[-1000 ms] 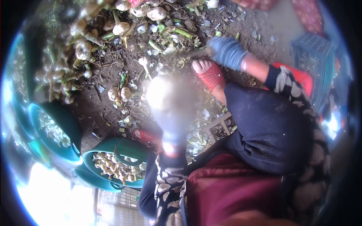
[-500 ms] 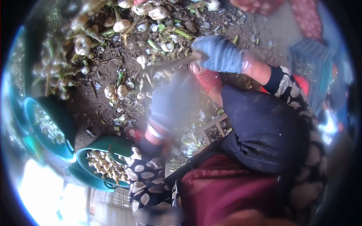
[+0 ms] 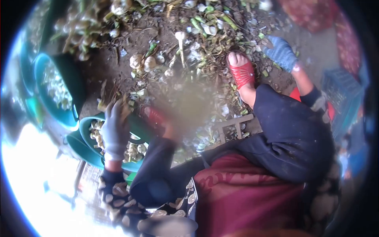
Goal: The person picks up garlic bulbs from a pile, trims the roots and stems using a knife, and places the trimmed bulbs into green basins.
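My left hand (image 3: 114, 132), in a pale grey glove, hangs over a green bucket (image 3: 85, 128) of garlic bulbs (image 3: 132, 152). Its fingers stretch out past the rim, with dry brown leaf bits (image 3: 124, 106) about the fingertips. Out to the right, my right hand (image 3: 281, 54) wears a blue knit glove and is closed over the littered ground. A knife shows only as a faint blurred streak by its fingers. On the soil between the hands lie garlic bulbs (image 3: 143, 62) and a single garlic with a long stem (image 3: 180, 37).
A second green tub (image 3: 41, 89) with pale garlic stands at left. Garlic plants (image 3: 85, 29) are heaped at the top left. Red mesh sacks (image 3: 310, 14) and a blue crate (image 3: 341, 89) are at right. My red-sandalled foot (image 3: 241, 73) and a slatted wooden piece (image 3: 233, 124) are in front.
My left hand has gone from beside the blade down-left to over the bucket. My right hand has swung right, away from it, with the knife. The view has also shifted.
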`<state>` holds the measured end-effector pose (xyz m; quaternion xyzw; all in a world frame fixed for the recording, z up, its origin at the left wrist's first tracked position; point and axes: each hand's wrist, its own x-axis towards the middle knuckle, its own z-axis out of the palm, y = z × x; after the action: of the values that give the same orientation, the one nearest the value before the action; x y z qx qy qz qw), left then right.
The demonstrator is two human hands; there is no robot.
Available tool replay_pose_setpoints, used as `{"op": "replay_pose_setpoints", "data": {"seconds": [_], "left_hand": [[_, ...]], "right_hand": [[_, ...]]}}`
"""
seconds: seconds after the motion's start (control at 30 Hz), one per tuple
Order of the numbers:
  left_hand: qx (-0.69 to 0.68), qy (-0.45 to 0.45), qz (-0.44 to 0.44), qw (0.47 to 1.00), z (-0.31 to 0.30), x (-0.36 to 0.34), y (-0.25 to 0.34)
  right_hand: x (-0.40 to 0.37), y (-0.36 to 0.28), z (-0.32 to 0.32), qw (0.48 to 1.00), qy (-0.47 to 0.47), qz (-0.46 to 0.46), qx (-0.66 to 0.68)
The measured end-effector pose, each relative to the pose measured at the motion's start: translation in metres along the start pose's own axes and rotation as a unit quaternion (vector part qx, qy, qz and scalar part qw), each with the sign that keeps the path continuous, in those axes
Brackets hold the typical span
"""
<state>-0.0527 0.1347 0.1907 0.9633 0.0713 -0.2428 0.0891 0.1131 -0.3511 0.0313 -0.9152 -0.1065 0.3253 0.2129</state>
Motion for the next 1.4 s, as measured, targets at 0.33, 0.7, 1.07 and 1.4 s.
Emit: {"op": "replay_pose_setpoints", "data": {"seconds": [0.33, 0.7, 1.07, 1.4], "left_hand": [[-0.425, 0.023, -0.223, 0.877, 0.016, 0.019, -0.052], [-0.606, 0.100, -0.140, 0.776, 0.187, 0.165, -0.035], [-0.766, -0.011, 0.002, 0.643, 0.093, 0.090, 0.138], [-0.699, 0.046, 0.032, 0.713, 0.104, 0.075, 0.168]], "right_hand": [[0.008, -0.033, -0.001, 0.996, 0.026, -0.033, 0.072], [-0.002, -0.062, -0.004, 0.994, 0.069, -0.078, -0.021], [-0.001, -0.158, -0.023, 0.955, 0.086, -0.283, -0.029], [-0.010, -0.161, -0.016, 0.927, 0.100, -0.343, -0.118]]}}
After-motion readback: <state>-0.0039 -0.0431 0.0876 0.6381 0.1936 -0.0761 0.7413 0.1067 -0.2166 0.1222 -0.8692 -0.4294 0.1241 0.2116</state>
